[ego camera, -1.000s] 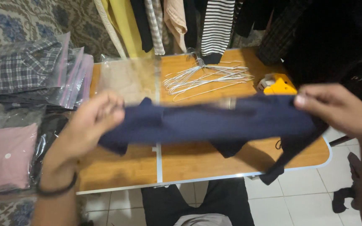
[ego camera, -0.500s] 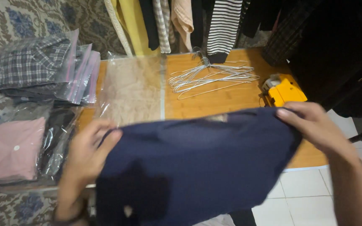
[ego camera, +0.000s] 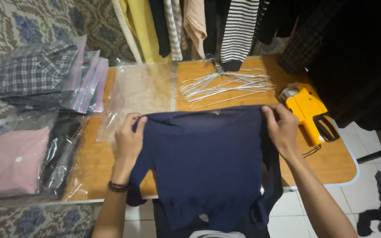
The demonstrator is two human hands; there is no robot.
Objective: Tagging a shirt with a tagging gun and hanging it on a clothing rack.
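The wooden bench (ego camera: 331,163) ran from left to right, with a row of hanging clothes (ego camera: 239,26) along its far edge. Spread over its near middle lay a navy shirt (ego camera: 208,163), its top edge stretched flat across the bench and its lower part drooping off the near edge.

On the far left, beside the bench, sat a stack of clear plastic bags (ego camera: 45,75), the top one holding a folded plaid shirt. Nearer on the left lay a bag with a folded pink garment (ego camera: 9,161) inside, and just right of it a bag with a dark garment (ego camera: 62,145). An empty clear bag (ego camera: 133,97) lay flat on the far left part of the bench, just beyond the navy shirt.

The left hand (ego camera: 128,139) pinched the shirt's top left corner, fingers curled over the cloth. The right hand (ego camera: 281,128) pinched the top right corner in the same way.

To the right of the shirt lay a yellow price-tag gun (ego camera: 307,110). Far of the shirt rested a bunch of white wire hangers (ego camera: 225,86).
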